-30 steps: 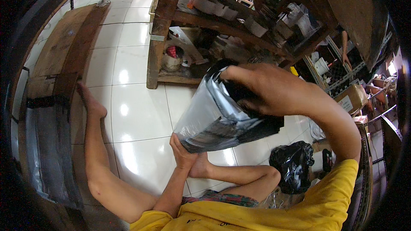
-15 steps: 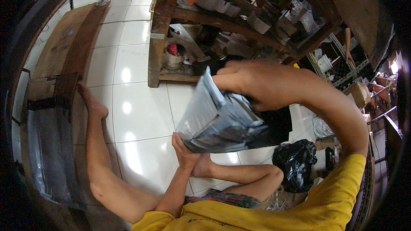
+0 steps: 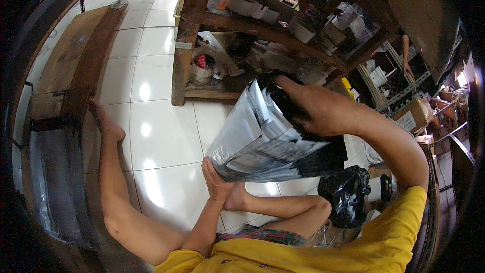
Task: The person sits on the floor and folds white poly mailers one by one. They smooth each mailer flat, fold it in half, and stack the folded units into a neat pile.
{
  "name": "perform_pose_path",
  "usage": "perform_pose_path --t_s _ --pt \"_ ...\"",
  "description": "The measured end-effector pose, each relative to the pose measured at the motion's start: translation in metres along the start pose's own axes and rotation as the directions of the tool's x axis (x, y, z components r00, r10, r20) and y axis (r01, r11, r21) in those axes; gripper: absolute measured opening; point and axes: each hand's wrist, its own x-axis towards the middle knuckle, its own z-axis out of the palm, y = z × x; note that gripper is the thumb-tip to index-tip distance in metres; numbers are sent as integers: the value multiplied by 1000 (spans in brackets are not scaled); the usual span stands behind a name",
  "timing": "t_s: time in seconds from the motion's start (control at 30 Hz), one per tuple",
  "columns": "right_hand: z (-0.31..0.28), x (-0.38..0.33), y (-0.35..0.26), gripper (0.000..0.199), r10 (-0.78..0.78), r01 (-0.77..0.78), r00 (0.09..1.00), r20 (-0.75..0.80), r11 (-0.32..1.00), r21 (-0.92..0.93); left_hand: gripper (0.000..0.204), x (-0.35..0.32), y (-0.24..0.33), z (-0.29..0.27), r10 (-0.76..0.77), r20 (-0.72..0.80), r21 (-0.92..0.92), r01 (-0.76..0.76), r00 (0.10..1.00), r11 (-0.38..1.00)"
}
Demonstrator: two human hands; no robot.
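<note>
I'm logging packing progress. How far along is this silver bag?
Done: the silver mailer bag looks filled and bulky. In hand: the right hand grips its top end, the left hand props the bottom. Left: whether the end is sealed cannot be seen; the black bag lies untouched.

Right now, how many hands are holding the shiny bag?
2: the left hand supports the grey plastic bag from below; the right hand grips its top end.
</note>
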Motion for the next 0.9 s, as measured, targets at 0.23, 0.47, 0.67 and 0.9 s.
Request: perform_pose_path --t_s 0.23,0.47,0.67,0.9 --pt "-6 31 -7 62 -228 228 969 -94 974 -1 124 -4 -5 0 -70 43 -26 71 997 997" --pt "-3 48 -15 44 -394 402 914 -94 910 100 119 -4 -8 1 -28 15 -11 28 999 1000" --pt "5 24 4 65 -206 201 944 -258 978 -47 116 1 -7 -1 4 -28 24 -4 1000 1000" --pt "11 -17 13 64 139 -156 985 -104 972 -173 117 0 -3 1 -37 11 -19 37 999 999"
